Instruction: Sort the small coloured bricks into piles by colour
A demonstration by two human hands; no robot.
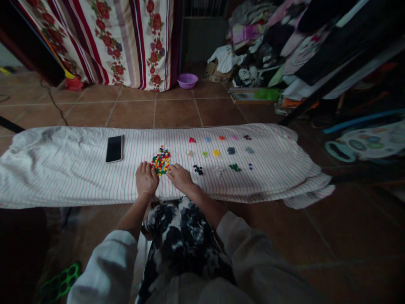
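Note:
A mixed pile of small, bead-like coloured pieces (161, 162) lies on the striped cloth (79, 169). At the pile's left edge, my left hand (147, 179) rests palm down with its fingers stretched forward on the cloth. On the other side, my right hand (179, 177) has its fingers bent together against the pile; whatever is between the fingertips is too small to make out. Right of it are several small groups sorted by colour, among them a black group (198, 170), a yellow group (216, 153), a red group (192, 139) and a dark green group (235, 167).
A phone (114, 149) lies on the cloth, left of the pile. Past the table's far edge, a purple basin (187, 81) stands on the tiled floor by a flowered curtain (126, 46). Heaped clothes (253, 38) fill the back right.

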